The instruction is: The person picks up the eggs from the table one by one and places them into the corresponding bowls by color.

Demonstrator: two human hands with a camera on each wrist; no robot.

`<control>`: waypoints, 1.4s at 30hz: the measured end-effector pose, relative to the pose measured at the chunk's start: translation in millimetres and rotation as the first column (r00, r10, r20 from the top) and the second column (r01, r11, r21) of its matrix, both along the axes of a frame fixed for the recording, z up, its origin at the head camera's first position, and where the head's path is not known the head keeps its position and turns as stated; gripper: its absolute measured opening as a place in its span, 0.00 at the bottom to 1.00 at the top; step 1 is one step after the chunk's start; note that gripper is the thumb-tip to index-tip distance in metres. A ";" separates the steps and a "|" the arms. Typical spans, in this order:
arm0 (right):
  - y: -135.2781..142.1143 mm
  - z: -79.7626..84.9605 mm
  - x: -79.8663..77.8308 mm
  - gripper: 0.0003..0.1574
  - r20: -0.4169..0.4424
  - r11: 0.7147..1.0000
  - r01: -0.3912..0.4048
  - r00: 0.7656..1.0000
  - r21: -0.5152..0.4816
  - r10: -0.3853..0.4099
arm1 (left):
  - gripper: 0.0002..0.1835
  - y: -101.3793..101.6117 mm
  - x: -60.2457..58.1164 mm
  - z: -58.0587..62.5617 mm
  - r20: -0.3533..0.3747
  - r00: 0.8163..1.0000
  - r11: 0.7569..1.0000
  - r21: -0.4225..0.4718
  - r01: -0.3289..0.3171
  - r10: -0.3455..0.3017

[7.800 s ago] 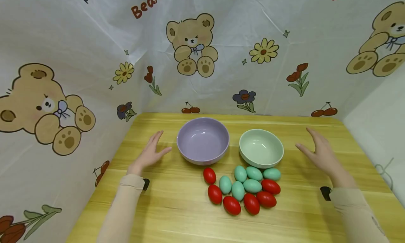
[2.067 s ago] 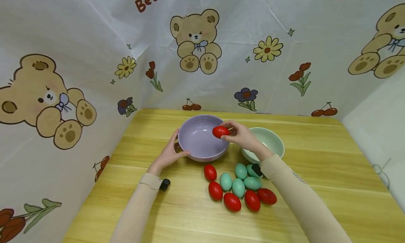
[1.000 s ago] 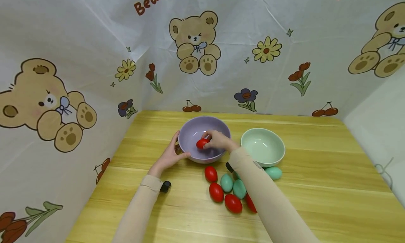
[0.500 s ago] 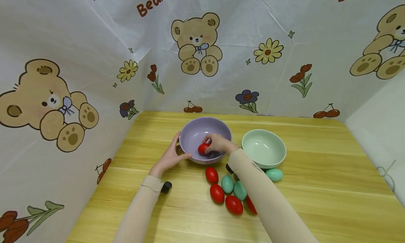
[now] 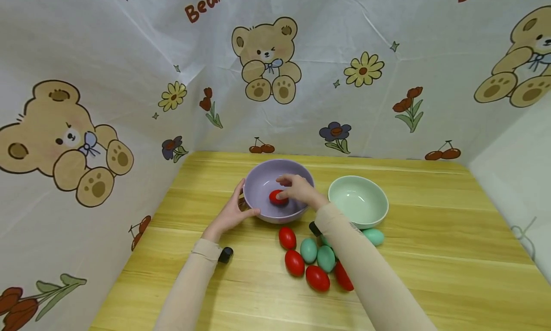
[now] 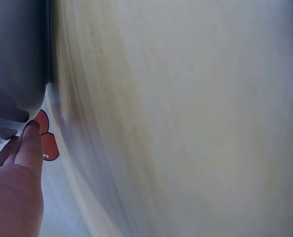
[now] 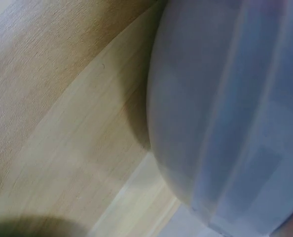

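Observation:
The purple bowl (image 5: 262,178) stands on the table with one red egg (image 5: 276,197) on its bottom. My right hand (image 5: 299,190) is inside the bowl over that egg, fingers and thumb spread apart, the thumb overlapping the egg. At the bowl's left side is my left hand (image 5: 232,212), its thumb at the near rim and its fairly straight fingers along the outer wall. The left wrist view shows those fingers (image 6: 30,148) against the bowl (image 6: 18,59). In the right wrist view the bowl's outer wall (image 7: 201,108) blocks sight of the egg.
A pale green bowl (image 5: 358,202) stands right of the purple one. In front lie red eggs (image 5: 317,278) and mint green eggs (image 5: 325,259), several of them partly hidden under the right forearm (image 5: 366,264). A bear-print cloth (image 5: 310,106) hangs behind the table.
Earlier both hands were away from the bowls. The left hand came to the purple bowl; the right carried a red egg from the table into it and has just let go, fingers spreading.

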State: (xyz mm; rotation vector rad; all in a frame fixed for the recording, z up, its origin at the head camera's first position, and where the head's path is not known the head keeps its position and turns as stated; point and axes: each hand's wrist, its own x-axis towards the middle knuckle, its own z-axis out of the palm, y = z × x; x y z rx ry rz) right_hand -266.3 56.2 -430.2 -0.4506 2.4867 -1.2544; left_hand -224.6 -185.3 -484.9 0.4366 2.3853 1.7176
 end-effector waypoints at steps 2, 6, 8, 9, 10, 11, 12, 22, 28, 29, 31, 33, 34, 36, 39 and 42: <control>2.1 1.4 0.8 0.34 -0.001 0.999 0.011 1.000 -0.046 -0.011 | 0.58 0.3 2.3 5.3 0.008 1.000 1.000 0.020 0.018 -0.018; 7.9 3.6 2.0 0.34 0.015 0.988 0.037 0.999 -0.152 -0.035 | 0.57 1.1 6.7 16.6 0.016 0.999 0.998 0.045 0.044 -0.044; 11.5 4.4 2.8 0.33 0.023 0.975 0.046 0.999 -0.216 -0.042 | 0.58 1.2 6.9 17.9 0.014 0.999 0.998 0.041 0.045 -0.045; 13.3 4.5 3.4 0.33 0.026 0.967 0.049 0.999 -0.249 -0.043 | 0.58 1.2 6.5 17.6 0.008 0.999 0.998 0.035 0.044 -0.044; 15.1 5.2 4.4 0.33 0.029 0.958 0.050 0.999 -0.282 -0.044 | 0.58 0.9 5.2 15.2 0.007 0.999 0.999 0.031 0.039 -0.040; 16.9 5.1 5.4 0.32 0.034 0.949 0.052 0.998 -0.311 -0.044 | 0.58 0.5 3.7 12.2 0.006 0.999 0.999 0.022 0.032 -0.033; 18.8 5.3 6.6 0.32 0.040 0.939 0.056 0.998 -0.338 -0.045 | 0.59 0.1 2.1 9.1 0.001 1.000 1.000 0.014 0.027 -0.027; 29.3 10.3 23.9 0.32 0.121 0.867 0.080 0.992 -0.491 -0.023 | 0.59 -0.8 -3.1 -1.9 0.001 1.000 1.000 -0.012 -0.008 0.008; 34.0 17.6 40.9 0.28 0.142 0.851 0.040 0.989 -0.523 0.041 | 0.58 1.8 7.0 20.0 0.017 1.000 0.999 0.025 0.026 -0.026; 35.1 18.9 44.4 0.28 0.148 0.851 0.031 0.987 -0.523 0.055 | 0.58 2.1 8.4 22.6 0.017 0.999 0.999 0.021 0.029 -0.030; 38.0 20.7 51.4 0.28 0.155 0.850 0.004 0.984 -0.527 0.092 | 0.57 2.5 10.3 26.2 0.022 0.999 0.999 0.010 0.032 -0.033; 41.2 21.4 58.5 0.29 0.165 0.852 -0.018 0.979 -0.524 0.122 | 0.57 3.0 11.0 27.6 0.023 0.999 0.999 0.003 0.035 -0.035; 42.9 21.0 61.8 0.29 0.169 0.849 -0.031 0.976 -0.527 0.140 | 0.57 3.1 11.1 27.8 0.024 0.999 0.999 0.000 0.035 -0.035; 46.1 19.4 68.5 0.30 0.179 0.844 -0.051 0.969 -0.533 0.172 | 0.57 3.2 11.2 27.5 0.025 0.999 0.999 0.001 0.036 -0.036; 50.2 16.2 77.9 0.29 0.186 0.839 -0.072 0.961 -0.540 0.202 | 0.57 3.2 11.3 26.2 0.024 0.999 0.999 0.008 0.037 -0.037; 54.7 13.6 86.7 0.28 0.187 0.838 -0.081 0.959 -0.540 0.213 | 0.57 3.4 10.0 24.8 0.030 0.999 0.999 0.014 0.036 -0.036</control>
